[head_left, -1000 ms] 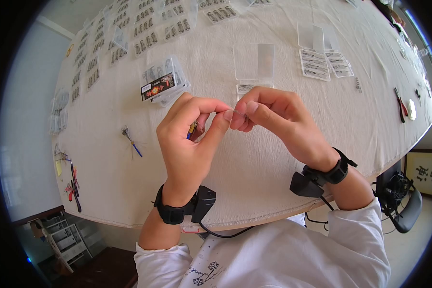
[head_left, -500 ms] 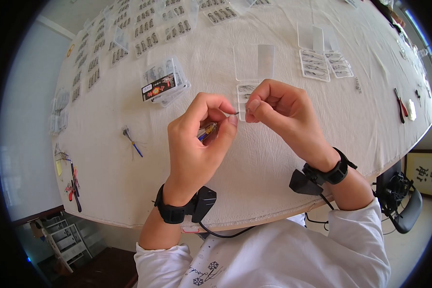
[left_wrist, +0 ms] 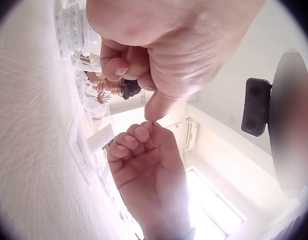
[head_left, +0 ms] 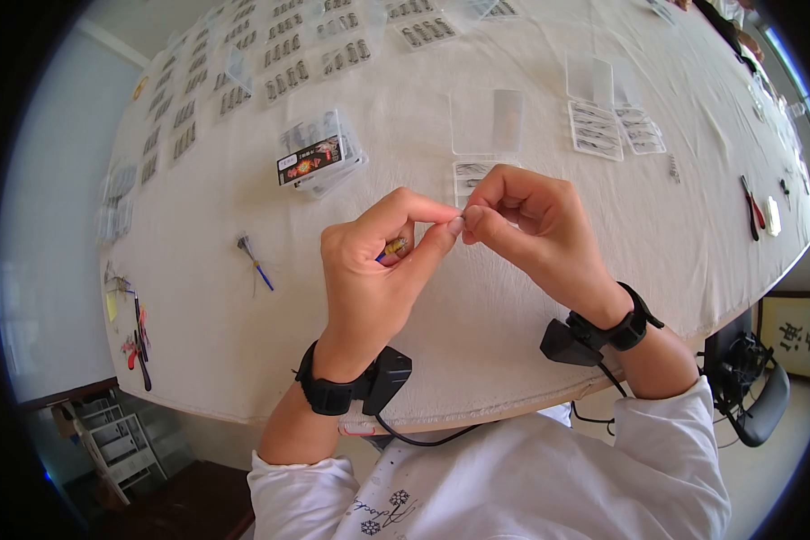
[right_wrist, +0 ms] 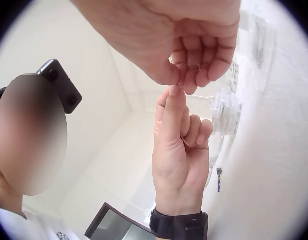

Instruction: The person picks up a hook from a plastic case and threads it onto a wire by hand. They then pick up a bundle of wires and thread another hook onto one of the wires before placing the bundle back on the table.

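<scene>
My left hand [head_left: 373, 261] curls round a small blue-and-yellow stem [head_left: 393, 249], which shows between its fingers and palm. Its thumb and forefinger are pinched together and meet the fingertips of my right hand [head_left: 540, 234]. A thin wire [right_wrist: 196, 66] crosses the right hand's curled fingers in the right wrist view. What sits right at the joined fingertips is too small to make out. Just behind the hands lies a clear compartment box [head_left: 471, 171] with thin dark pieces in it, its lid raised, partly hidden by the right hand.
On the left lies a wire bundle [head_left: 255, 261] with a blue stem. Behind it are stacked clear boxes [head_left: 319, 157] with a black label. Two filled trays [head_left: 596, 133] lie at the right back, pliers [head_left: 751, 209] further right. Several cases of metal pieces [head_left: 288, 79] fill the far left.
Half a second ago the fingertips were apart, with a small dark tip showing at the left pinch; now both hands' fingertips meet again. The head view has shifted slightly.
</scene>
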{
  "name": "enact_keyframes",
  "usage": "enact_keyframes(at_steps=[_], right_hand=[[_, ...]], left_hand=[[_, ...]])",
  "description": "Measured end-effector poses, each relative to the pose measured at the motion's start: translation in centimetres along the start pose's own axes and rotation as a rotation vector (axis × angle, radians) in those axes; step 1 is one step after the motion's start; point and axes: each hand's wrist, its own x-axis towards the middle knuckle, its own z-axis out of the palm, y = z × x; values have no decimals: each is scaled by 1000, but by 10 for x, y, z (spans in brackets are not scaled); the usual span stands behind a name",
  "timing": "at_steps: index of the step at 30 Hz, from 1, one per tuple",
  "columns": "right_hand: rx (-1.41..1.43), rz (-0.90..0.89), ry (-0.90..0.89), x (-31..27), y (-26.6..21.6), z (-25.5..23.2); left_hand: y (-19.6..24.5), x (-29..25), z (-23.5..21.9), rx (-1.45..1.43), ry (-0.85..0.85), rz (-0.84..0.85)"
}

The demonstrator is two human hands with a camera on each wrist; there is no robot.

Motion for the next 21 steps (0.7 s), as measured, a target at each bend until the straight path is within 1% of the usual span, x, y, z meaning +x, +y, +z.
enact_keyframes(at_steps=[2,5,7,9,11,14,17,20,21], right_hand=[[-47,-53,28,1,4,-2],[-18,-49,84,3,5,-4],[0,-55,97,4,3,-5],[-6,-49,86,5,2,-8],[-34,-31,51,5,1,-10],[-25,7,8,3,-3,-8],[-62,-7,-8,4,5,-10],[62,103,-15,2,-3,-4],[54,93,-21,2,-3,-5]], left_hand=[[1,0,-2,28,-28,-47],[-8,6,1,-71,-78,-32],[-12,7,0,137,-45,136],[-15,8,2,209,-69,216],[-17,8,3,145,-150,208],[-10,8,3,-67,-188,83],[-17,8,2,-69,-145,161],[-14,4,0,-246,-236,-87],[-13,4,1,-286,-233,-121]])
